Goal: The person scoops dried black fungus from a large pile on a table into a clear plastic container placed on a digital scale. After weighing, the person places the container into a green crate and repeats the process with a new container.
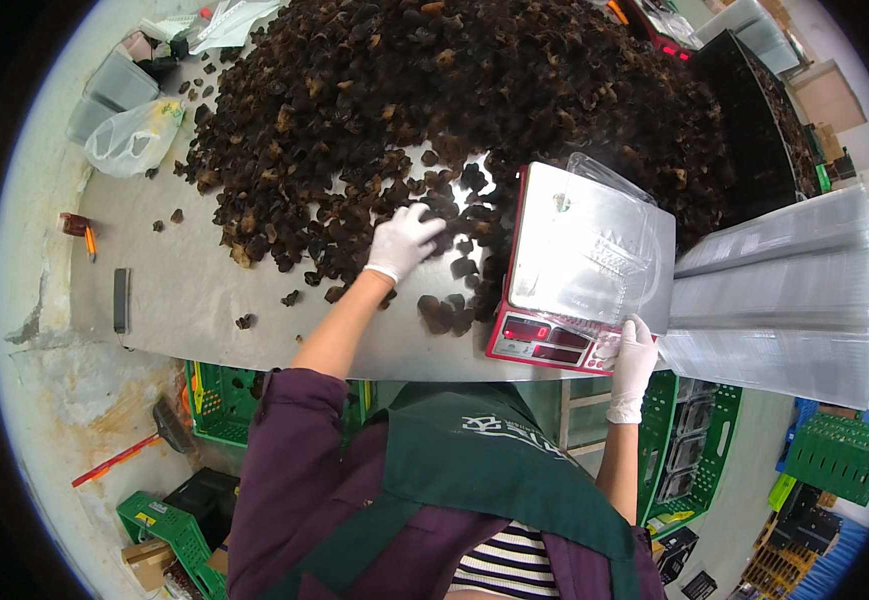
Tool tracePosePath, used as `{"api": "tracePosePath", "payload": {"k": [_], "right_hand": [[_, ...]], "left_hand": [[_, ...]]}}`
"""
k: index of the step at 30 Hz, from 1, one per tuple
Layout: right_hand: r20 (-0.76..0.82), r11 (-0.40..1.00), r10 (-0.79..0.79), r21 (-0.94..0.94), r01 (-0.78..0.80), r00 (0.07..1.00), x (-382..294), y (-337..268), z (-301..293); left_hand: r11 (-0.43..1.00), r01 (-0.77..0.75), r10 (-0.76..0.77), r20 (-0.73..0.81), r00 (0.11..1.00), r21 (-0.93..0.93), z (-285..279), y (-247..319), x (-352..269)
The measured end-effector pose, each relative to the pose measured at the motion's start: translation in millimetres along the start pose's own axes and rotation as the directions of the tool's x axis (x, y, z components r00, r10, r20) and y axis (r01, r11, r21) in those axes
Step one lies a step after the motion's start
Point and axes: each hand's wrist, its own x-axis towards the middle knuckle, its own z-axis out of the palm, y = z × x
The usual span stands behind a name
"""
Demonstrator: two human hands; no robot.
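A broad heap of dark brown wood ear mushrooms (pixel 464 82) covers much of the metal table (pixel 179 300). My left hand (pixel 406 241), in a white glove, is over the heap's near edge with fingers spread; no piece shows in its grip. To the right stands a red digital scale (pixel 524 341) with a steel plate and a lit display. An empty clear plastic container (pixel 607 262) with its lid raised lies on the plate. My right hand (pixel 635 360), also gloved, has its fingers on the container's near right corner, above the scale's buttons.
Stacked clear plastic containers (pixel 772 300) stand right of the scale. A black crate (pixel 749 120) is behind them, a second scale (pixel 667 34) at the back. A plastic bag (pixel 134 139) lies back left. Green crates (pixel 697 450) sit below the table's front edge.
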Motion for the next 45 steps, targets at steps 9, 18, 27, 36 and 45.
{"api": "tracePosePath", "payload": {"k": [9,18,27,36,45], "right_hand": [[0.036,0.994,0.023,0.108,-0.027,0.999,-1,-45,13],[0.040,0.998,-0.045,-0.047,0.047,0.998,18,-29,30],[0.015,0.995,-0.100,-0.031,0.100,0.995,21,-16,9],[-0.026,0.991,-0.128,-0.035,0.127,0.991,13,-18,0],[-0.052,0.948,-0.276,-0.177,0.263,0.960,14,-13,4]], "left_hand": [[0.802,0.031,-0.063,-0.034,0.997,-0.597,-86,57,91],[0.898,-0.420,0.438,0.355,0.826,-0.132,-17,220,81],[0.963,-0.206,0.164,-0.229,0.960,-0.173,-85,108,41],[0.975,0.012,-0.020,0.032,0.999,0.221,-17,-7,-88],[0.837,0.129,-0.170,-0.030,0.985,-0.532,-81,102,40]]}}
